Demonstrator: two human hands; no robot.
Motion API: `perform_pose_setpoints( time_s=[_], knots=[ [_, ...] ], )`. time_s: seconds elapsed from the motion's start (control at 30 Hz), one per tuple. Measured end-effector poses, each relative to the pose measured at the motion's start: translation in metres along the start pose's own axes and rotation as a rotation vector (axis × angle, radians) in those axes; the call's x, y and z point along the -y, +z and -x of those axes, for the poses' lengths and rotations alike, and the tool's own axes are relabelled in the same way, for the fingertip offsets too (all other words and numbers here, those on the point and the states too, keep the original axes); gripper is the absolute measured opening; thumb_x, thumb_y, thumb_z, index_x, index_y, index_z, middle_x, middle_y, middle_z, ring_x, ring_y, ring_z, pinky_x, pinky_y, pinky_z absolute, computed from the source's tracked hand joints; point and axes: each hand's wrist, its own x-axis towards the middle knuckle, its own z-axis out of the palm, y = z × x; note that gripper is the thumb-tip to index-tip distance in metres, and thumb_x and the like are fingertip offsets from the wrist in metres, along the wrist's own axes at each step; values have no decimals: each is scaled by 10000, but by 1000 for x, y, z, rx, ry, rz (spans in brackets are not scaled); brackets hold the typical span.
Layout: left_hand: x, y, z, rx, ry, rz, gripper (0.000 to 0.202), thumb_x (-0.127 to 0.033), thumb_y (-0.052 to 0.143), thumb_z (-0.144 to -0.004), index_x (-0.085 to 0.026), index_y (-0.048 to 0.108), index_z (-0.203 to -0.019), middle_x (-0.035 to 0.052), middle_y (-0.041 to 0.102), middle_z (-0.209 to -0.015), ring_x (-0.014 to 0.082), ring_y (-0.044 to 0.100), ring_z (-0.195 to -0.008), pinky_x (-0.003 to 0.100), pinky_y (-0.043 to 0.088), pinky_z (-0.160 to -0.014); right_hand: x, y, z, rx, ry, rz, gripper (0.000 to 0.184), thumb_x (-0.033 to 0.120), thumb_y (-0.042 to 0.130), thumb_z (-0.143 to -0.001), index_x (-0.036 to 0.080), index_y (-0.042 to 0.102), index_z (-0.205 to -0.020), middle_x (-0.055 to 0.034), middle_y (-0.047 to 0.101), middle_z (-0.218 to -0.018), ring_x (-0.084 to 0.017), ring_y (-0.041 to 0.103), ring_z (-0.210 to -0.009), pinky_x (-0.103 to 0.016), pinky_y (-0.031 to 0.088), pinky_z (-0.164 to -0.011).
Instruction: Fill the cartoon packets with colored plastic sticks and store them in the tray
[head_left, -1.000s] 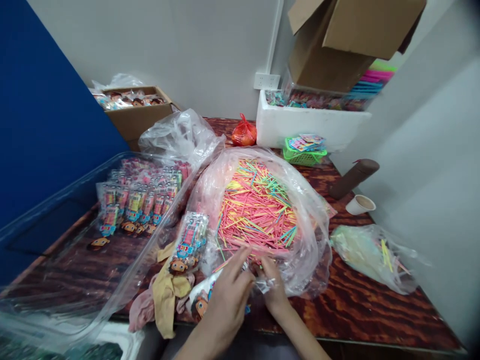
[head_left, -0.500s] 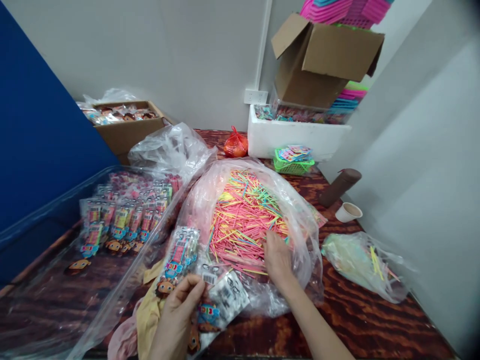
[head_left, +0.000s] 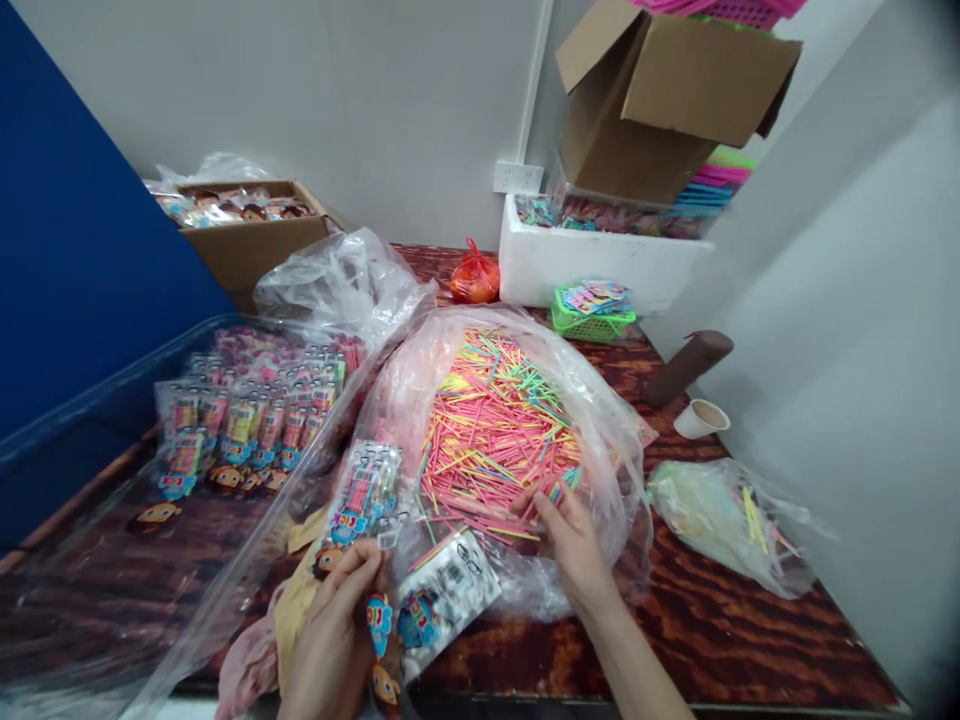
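Note:
My left hand (head_left: 334,635) is closed on a small clear printed packet (head_left: 439,600) near the table's front edge. My right hand (head_left: 574,540) reaches into an open clear plastic bag (head_left: 622,450) full of thin coloured sticks (head_left: 491,425), mostly pink. Its fingers pinch a few sticks at the near edge of the pile. A stack of filled packets (head_left: 367,495) with cartoon-head toppers lies just left of the bag.
Rows of filled packets (head_left: 247,420) lie on a clear plastic sheet at the left. Behind stand a cardboard box (head_left: 247,235), a white foam box (head_left: 600,265), a green basket (head_left: 592,320), an orange bag (head_left: 472,280). A paper cup (head_left: 697,418) and another bag (head_left: 720,515) sit on the right.
My left hand lifted a packet off the table and now holds it. My right hand went into the bag and has drawn back to the pile's near edge, pinching sticks.

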Motion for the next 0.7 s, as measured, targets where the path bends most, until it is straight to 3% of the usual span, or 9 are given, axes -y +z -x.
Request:
perform_pose_setpoints(
  time_s=[0.1, 0.3, 0.57, 0.7],
  knots=[
    [-3, 2, 2, 106, -9, 18, 276, -350, 820, -628, -176, 618, -702, -46, 528, -607, 90, 482, -546, 174, 428, -500, -23, 12, 26, -21, -1, 31, 203, 402, 551, -911, 207, 609, -901, -26, 673, -846, -184, 600, -782, -282, 449, -748],
    [-3, 4, 4, 14, 40, 31, 384, -359, 893, -524, -166, 655, -756, -27, 633, -685, 101, 576, -632, 184, 494, -609, -50, 20, 44, 16, -30, 161, 164, 346, 507, -930, 216, 605, -912, -17, 648, -854, -194, 599, -831, -274, 437, -773],
    [-1, -1, 1, -62, 35, 82, 441, -333, 922, -464, -164, 683, -794, -16, 682, -721, 91, 602, -632, 158, 513, -612, -45, 19, 38, 27, -36, 96, 185, 320, 509, -932, 203, 651, -913, -28, 695, -830, -198, 636, -800, -268, 441, -742],
    [-6, -1, 3, -32, 42, 68, 377, -329, 893, -533, -175, 673, -796, -29, 642, -712, 83, 567, -603, 155, 491, -560, -32, 16, 39, 42, -71, 74, 190, 314, 490, -949, 211, 649, -944, -34, 694, -921, -192, 626, -860, -267, 438, -783]
  ],
)
